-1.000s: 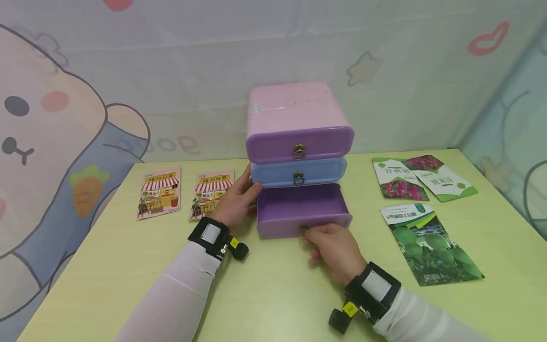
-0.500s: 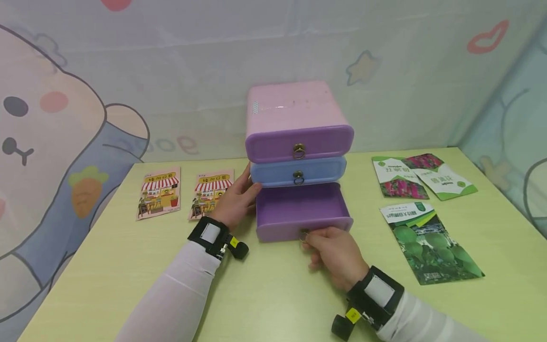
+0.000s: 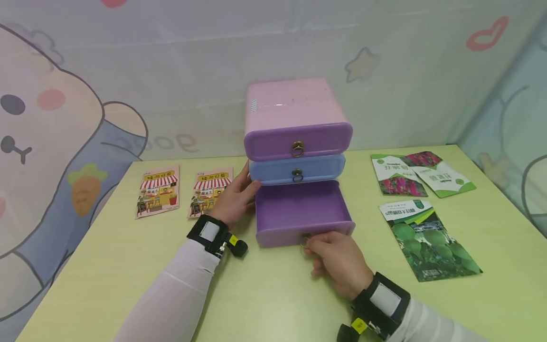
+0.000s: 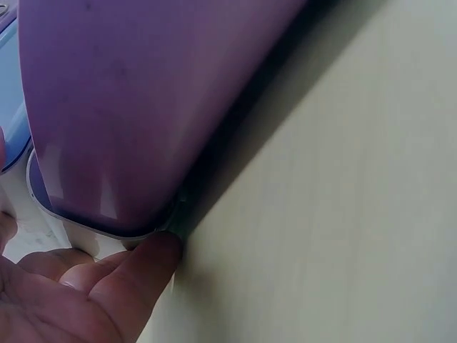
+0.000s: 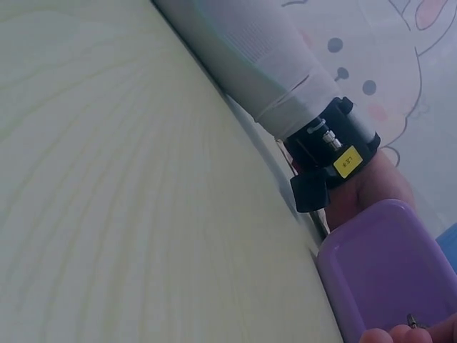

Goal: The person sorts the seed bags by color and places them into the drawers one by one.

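A small pink drawer cabinet (image 3: pixel 295 104) stands at the middle of the table, with a purple top drawer (image 3: pixel 273 145), a blue middle drawer (image 3: pixel 273 172) and a purple bottom drawer (image 3: pixel 278 238). The bottom drawer is pulled well out, its bare floor showing. At its front, my right hand (image 3: pixel 342 261) pinches the brass ring pull (image 3: pixel 305 243) between thumb and curled fingers. My left hand (image 3: pixel 232 204) rests against the cabinet's left side, thumb at the blue drawer's corner. In the left wrist view, its fingers (image 4: pixel 153 268) touch the cabinet beside the drawer's side.
Two pink seed packets with striped awnings lie at the left, the outer packet (image 3: pixel 158 192) apart from the inner packet (image 3: pixel 205 194). At the right, two flower packets (image 3: pixel 397 173) overlap behind a larger green packet (image 3: pixel 431 242). A cartoon-printed cloth (image 3: pixel 205 76) hangs behind the table.
My right hand has moved toward me and slightly right, and the bottom drawer has slid further out with it. My left hand has kept its place on the cabinet's side.
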A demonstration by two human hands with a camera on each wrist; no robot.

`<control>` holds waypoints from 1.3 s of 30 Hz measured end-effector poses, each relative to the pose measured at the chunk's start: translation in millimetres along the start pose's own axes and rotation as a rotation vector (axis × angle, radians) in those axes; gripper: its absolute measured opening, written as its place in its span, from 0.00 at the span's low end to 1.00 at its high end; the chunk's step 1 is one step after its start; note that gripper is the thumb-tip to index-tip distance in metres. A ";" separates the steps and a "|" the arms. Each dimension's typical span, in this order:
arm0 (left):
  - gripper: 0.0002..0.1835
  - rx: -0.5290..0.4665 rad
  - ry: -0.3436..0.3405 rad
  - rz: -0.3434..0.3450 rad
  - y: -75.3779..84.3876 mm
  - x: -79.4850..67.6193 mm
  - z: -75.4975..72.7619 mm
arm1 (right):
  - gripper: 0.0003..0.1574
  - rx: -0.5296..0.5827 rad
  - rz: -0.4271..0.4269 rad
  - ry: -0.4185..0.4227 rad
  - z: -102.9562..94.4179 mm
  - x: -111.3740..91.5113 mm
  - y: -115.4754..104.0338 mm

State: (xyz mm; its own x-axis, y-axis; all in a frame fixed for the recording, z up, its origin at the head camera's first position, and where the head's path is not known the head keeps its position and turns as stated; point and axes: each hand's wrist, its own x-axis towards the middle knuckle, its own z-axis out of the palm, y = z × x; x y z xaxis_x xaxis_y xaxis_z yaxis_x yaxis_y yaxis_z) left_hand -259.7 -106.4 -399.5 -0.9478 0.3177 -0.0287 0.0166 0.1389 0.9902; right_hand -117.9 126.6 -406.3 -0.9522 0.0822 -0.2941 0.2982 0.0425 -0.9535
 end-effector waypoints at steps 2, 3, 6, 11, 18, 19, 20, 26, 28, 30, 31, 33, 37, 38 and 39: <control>0.35 -0.001 -0.003 0.003 -0.4 0.1 -0.3 | 0.08 0.006 0.000 0.000 0.1 -0.7 0.4; 0.35 0.004 0.002 0.000 -0.5 0.2 -0.1 | 0.08 0.008 -0.002 0.000 0.0 -1.1 0.5; 0.34 0.012 0.003 -0.002 -0.4 0.0 -0.3 | 0.09 0.010 -0.004 0.002 -0.1 -1.5 1.4; 0.34 0.012 -0.002 0.004 -0.1 0.5 -0.4 | 0.09 0.018 0.001 0.001 -0.1 -1.2 1.6; 0.35 0.017 0.005 0.006 0.1 1.0 -0.7 | 0.11 0.021 0.000 -0.010 -0.2 -0.6 5.0; 0.35 0.024 0.005 0.008 0.3 0.9 -0.7 | 0.11 0.020 0.000 -0.012 -0.2 -0.5 5.3; 0.35 0.029 0.006 0.009 0.4 0.9 -0.8 | 0.11 0.018 0.000 -0.014 -0.2 -0.3 5.6; 0.34 0.058 0.017 -0.003 0.9 1.2 -0.5 | 0.11 0.018 0.000 -0.019 -0.3 -1.1 5.1; 0.34 0.061 0.017 -0.006 1.1 1.4 -0.4 | 0.12 0.018 -0.003 -0.019 -0.3 -1.4 4.8; 0.34 0.059 0.016 -0.007 1.2 1.6 -0.4 | 0.12 0.018 -0.004 -0.019 -0.3 -1.5 4.7; 0.34 0.056 0.015 -0.008 1.4 1.6 -0.2 | 0.12 0.018 -0.004 -0.018 -0.2 -1.5 4.6; 0.34 0.053 0.014 -0.006 1.4 1.4 -0.2 | 0.12 0.018 -0.005 -0.017 -0.2 -1.6 4.6; 0.34 0.065 0.016 0.001 1.4 1.1 0.2 | 0.12 0.018 -0.004 -0.015 0.2 -2.1 4.3; 0.34 0.069 0.019 0.002 1.5 0.9 0.4 | 0.12 0.018 -0.003 -0.014 0.3 -2.2 4.3; 0.34 0.072 0.022 0.002 1.6 0.8 0.6 | 0.12 0.017 -0.003 -0.012 0.4 -2.3 4.3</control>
State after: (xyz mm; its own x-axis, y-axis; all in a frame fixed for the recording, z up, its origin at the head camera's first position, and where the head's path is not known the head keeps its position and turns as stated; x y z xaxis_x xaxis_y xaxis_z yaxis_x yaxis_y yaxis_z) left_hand -260.3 -105.4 -398.1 -0.9546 0.2971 -0.0227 0.0409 0.2059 0.9777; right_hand -114.4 126.1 -409.8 -0.9537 0.0697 -0.2924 0.2948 0.0256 -0.9552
